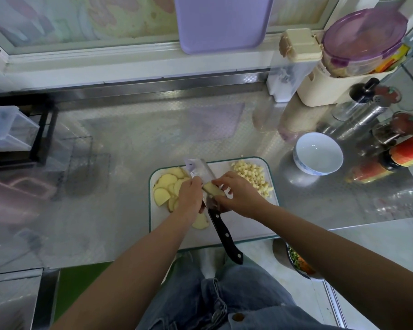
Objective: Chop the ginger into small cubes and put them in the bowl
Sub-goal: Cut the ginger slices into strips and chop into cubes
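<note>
Slices (165, 186) left, cubes (250, 177) right on board (243, 225); bowl (317, 153) right beyond.

My one feed is the head-worn wide-angle camera, which looks forward and steeply down from head height. The white cutting board (248, 231) lies close, just below mid-frame, and the left hand (188, 196) and right hand (239, 194) meet over a ginger piece (212, 188) near its centre. Both forearms (134, 258) run in from the bottom corners and the jeans (224, 301) fill the lower edge. The steel counter (129, 139) stretches up to the window (105, 20) along the top, bowed by the lens.
</note>
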Demonstrator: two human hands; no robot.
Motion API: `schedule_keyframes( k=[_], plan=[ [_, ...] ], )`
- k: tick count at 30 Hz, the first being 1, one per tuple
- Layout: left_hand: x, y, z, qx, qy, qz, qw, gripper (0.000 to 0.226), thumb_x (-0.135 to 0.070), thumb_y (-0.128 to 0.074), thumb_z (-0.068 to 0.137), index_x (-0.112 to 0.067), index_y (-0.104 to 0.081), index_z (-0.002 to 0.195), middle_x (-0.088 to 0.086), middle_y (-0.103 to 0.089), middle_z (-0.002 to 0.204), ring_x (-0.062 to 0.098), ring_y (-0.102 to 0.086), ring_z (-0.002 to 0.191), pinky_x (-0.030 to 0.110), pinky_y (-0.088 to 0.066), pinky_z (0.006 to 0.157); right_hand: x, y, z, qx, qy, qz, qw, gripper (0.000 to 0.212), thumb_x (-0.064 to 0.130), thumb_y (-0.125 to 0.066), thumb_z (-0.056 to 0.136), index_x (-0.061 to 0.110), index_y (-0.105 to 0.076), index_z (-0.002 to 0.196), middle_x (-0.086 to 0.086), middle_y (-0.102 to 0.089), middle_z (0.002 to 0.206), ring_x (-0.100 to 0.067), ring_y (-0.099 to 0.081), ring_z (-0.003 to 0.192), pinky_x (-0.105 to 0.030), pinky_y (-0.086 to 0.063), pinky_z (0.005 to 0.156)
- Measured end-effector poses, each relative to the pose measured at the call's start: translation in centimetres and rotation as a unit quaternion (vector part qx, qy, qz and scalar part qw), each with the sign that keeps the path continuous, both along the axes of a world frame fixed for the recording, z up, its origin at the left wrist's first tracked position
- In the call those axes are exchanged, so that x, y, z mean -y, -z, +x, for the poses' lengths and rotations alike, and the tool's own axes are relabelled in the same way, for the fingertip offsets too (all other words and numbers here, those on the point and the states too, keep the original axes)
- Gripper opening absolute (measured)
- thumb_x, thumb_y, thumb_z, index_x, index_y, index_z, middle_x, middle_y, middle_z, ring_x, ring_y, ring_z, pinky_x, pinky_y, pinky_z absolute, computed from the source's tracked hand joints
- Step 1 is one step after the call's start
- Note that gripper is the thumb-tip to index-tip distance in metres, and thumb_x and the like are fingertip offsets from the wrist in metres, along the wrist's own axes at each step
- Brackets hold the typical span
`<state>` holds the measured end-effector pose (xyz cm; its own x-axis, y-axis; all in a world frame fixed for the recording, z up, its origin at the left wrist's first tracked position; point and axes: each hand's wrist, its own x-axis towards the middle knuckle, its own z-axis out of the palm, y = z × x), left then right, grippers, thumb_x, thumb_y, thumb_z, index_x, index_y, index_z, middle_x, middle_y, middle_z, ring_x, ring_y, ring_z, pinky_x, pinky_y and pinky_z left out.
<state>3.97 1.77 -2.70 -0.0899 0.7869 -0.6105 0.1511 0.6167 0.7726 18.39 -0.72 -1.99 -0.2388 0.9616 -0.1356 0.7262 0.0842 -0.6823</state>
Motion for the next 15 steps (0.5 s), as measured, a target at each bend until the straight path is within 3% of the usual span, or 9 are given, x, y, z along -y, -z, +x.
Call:
schedule_keyframes(
  k=[5, 15],
  plan=[
    [0.2, -0.1, -0.7, -0.022, 0.011, -0.011, 1.0, 0.031, -0.015, -0.034, 0.093, -0.017, -0.031, 0.062, -0.001, -0.026, 0.049, 0.01, -0.023, 0.033, 0.018, -0.02, 0.036, -0.4, 0.8, -0.4, -0.004, 0.024, -0.016, 1.0, 0.033, 0.017, -0.067, 0.086, 0.006, -0.064, 0.118, -0.009, -0.058, 0.107, -0.019, -0.059, 0.094, -0.031, -0.05, 0.084],
    [-0.6, 0.5, -2.5, -0.084, 0.024, 0.03, 0.996, 0.038, -0.015, -0.039, 0.092, -0.017, -0.029, 0.055, -0.002, -0.03, 0.052, 0.014, -0.027, 0.049, 0.029, -0.02, 0.051, -2.4, 2.0, -0.7, -0.023, 0.012, -0.057, 0.998, 0.028, 0.014, -0.072, 0.075, 0.013, -0.063, 0.101, 0.003, -0.063, 0.091, -0.013, -0.059, 0.075, -0.028, -0.053, 0.067]
  ],
)
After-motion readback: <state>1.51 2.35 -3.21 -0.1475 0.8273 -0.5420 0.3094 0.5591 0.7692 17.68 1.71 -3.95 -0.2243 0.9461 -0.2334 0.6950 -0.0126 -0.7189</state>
